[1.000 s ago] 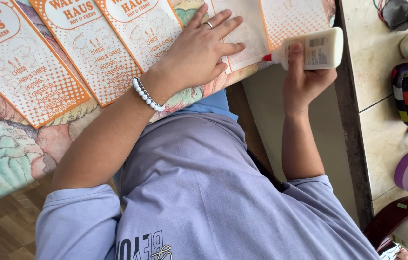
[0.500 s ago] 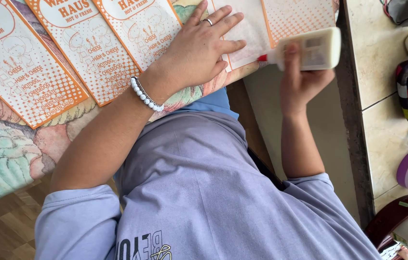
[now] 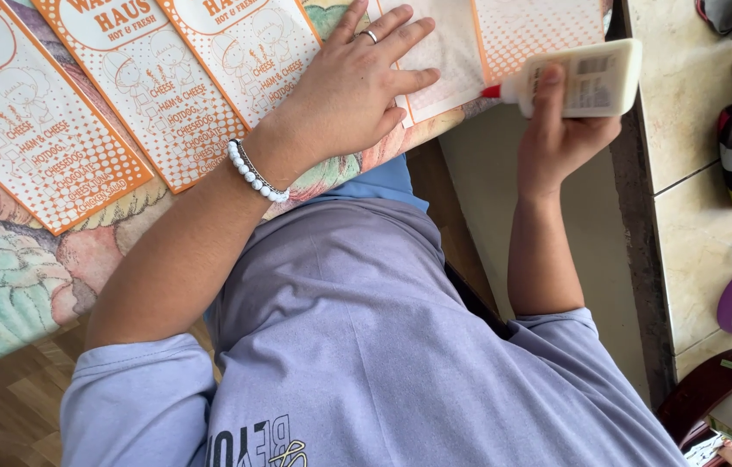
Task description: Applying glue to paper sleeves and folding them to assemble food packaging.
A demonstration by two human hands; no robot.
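At the upper right of the frame the right hand (image 3: 560, 130) has its fingers wrapped around a white glue bottle (image 3: 586, 79), red tip at the edge of a paper sheet (image 3: 448, 56) that the left hand (image 3: 353, 86) presses flat with spread fingers on the desk (image 3: 20, 277), beside orange sheets (image 3: 124, 95).

Orange-dotted white sheets (image 3: 137, 86), cream glue bottle (image 3: 595, 79), seemingly red tip (image 3: 492, 90)

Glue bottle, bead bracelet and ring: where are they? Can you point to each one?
glue bottle (image 3: 586, 78), head view, on the middle of its white body.
bead bracelet (image 3: 255, 175), head view, on the white beads at the left wrist.
ring (image 3: 369, 35), head view, on the band around a left-hand finger.
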